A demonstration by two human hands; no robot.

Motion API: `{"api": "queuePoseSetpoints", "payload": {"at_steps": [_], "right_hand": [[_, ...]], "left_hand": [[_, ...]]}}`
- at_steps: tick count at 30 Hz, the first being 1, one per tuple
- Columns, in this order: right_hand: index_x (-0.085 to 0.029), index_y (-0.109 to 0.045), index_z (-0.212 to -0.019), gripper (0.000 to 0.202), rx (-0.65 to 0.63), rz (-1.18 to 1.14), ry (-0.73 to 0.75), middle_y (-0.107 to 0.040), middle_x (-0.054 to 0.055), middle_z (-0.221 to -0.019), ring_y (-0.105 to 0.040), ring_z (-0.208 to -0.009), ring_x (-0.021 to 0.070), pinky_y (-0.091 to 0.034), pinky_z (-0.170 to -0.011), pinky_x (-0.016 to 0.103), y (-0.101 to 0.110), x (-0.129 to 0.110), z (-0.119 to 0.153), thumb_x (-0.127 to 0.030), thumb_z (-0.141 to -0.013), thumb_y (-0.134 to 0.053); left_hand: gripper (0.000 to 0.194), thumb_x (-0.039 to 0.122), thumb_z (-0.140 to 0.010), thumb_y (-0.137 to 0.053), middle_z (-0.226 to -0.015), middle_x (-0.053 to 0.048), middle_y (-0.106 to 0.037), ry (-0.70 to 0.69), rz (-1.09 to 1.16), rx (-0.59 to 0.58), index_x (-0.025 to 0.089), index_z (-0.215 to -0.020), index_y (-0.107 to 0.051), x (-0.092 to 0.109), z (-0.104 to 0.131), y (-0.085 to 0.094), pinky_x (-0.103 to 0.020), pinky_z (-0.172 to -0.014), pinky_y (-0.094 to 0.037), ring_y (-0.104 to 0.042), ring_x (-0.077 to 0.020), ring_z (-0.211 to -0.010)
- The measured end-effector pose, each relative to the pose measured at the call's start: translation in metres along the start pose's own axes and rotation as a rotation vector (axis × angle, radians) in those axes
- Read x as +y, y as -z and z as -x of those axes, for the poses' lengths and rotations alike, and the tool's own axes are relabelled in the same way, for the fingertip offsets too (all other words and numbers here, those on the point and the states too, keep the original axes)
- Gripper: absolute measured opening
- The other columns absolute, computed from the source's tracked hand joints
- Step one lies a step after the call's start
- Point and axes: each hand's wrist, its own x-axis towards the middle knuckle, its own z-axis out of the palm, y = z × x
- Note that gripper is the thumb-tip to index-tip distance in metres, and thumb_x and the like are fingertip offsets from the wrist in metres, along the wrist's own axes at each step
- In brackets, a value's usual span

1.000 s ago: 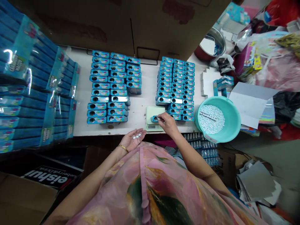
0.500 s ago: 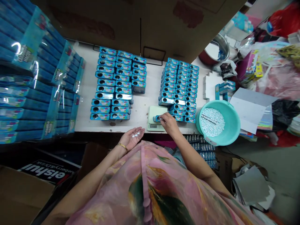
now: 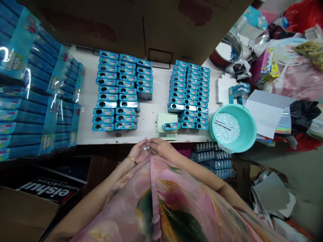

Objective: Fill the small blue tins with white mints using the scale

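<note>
Palm up near the table's front edge, my left hand (image 3: 139,151) is cupped around a few small white candies (image 3: 146,148). My right hand (image 3: 159,148) meets it there, its fingertips at the candies; whether it pinches one is too small to tell. Just beyond the hands, a blue tin (image 3: 171,126) lies on a pale green scale (image 3: 167,118). Rows of similar blue tins (image 3: 189,88) stand behind and to the right of the scale, and more tins (image 3: 126,126) stand in rows to the left.
A turquoise basin (image 3: 248,134) with many white candies is at the right of the white table (image 3: 148,114). Wrapped blue packs (image 3: 37,117) are stacked at the left. A large cardboard box (image 3: 126,27) stands behind. Bags and papers fill the right side.
My right hand has left the tin on the scale and come back to my left palm. The whole view has shifted slightly.
</note>
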Motion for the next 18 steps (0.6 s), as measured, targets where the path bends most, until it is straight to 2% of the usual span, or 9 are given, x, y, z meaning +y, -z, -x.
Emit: {"api": "queuePoseSetpoints", "payload": {"at_steps": [4,11,15,18], "right_hand": [[-0.017,-0.053,-0.094,0.015,-0.113,0.029,0.07,-0.055,0.006,-0.095,-0.046,-0.085,0.016,-0.04,-0.072,0.028,-0.015,-0.01,-0.008,-0.022,-0.082,-0.047],[-0.016,-0.054,-0.082,0.005,-0.15,0.136,0.053,-0.055,0.005,-0.085,-0.046,-0.079,0.0164,-0.038,-0.064,0.027,-0.012,-0.012,-0.009,-0.016,-0.08,-0.049],[-0.017,-0.053,-0.089,0.011,-0.097,0.087,0.09,-0.056,0.004,-0.09,-0.047,-0.081,0.0157,-0.039,-0.067,0.027,-0.006,-0.01,-0.003,-0.021,-0.083,-0.045],[-0.017,-0.055,-0.088,0.014,0.07,-0.003,0.01,-0.057,0.005,-0.087,-0.048,-0.081,0.0149,-0.039,-0.072,0.027,0.007,0.005,0.004,-0.021,-0.084,-0.042]], "left_hand": [[0.034,0.028,-0.086,-0.031,-0.056,-0.004,-0.059,0.092,-0.005,0.033,0.008,-0.09,-0.058,-0.003,0.005,-0.001,-0.03,-0.061,-0.05,-0.06,-0.0151,-0.052],[0.03,0.027,-0.084,-0.035,-0.058,-0.004,-0.059,0.095,-0.03,0.058,0.009,-0.091,-0.058,-0.003,0.003,0.008,-0.029,-0.064,-0.049,-0.06,-0.0149,-0.053],[0.027,0.025,-0.084,-0.036,-0.054,-0.003,-0.058,0.081,-0.055,0.059,0.01,-0.084,-0.059,-0.003,0.002,0.004,-0.028,-0.063,-0.049,-0.059,-0.0145,-0.052],[0.028,0.022,-0.084,-0.035,-0.063,-0.008,-0.063,0.051,-0.068,0.04,0.008,-0.086,-0.059,-0.003,0.003,0.0,-0.029,-0.068,-0.048,-0.062,-0.0165,-0.063]]}}
